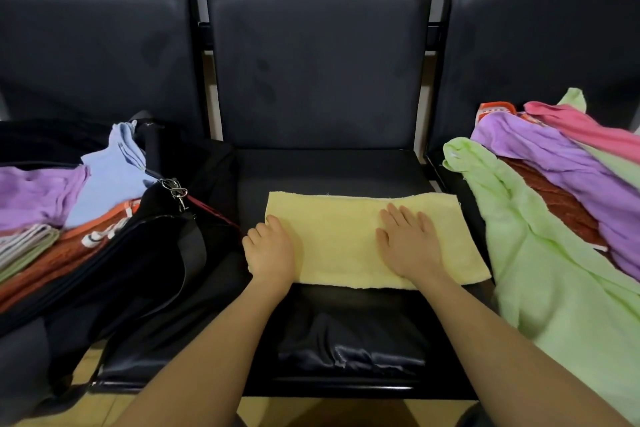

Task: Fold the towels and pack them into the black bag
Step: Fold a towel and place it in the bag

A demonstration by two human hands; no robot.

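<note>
— What is seen, starting with the biggest things?

— A row of dark padded seats (pixel 318 73) is spread across the whole view. The middle seat is used as the work surface.

— And on the seats to either side?

— On the left seat a black bag (pixel 145 253) is lain open, with its strap draped toward the front. Folded towels (pixel 52 218) are already packed inside it (purple, pale blue, orange, rust and a striped one can be made out). A metal clip (pixel 177 191) is seen at the bag's upper edge. On the right seat a loose pile of towels (pixel 571 201) is heaped, with a large light green towel (pixel 554 288) draped over the front of it and purple, pink and rust ones behind.

— Where is the towel being worked on?

— A yellow towel (pixel 346 243) is laid flat on the middle seat, folded into a long band running left to right, between the bag and the pile.

— How are the hands placed?

— The left hand (pixel 272 248) is set at the towel's left end, fingers curled over that edge; whether the cloth is actually pinched cannot be told. The right hand (pixel 408 244) is pressed flat on the towel right of its middle, fingers straight and slightly spread.
</note>
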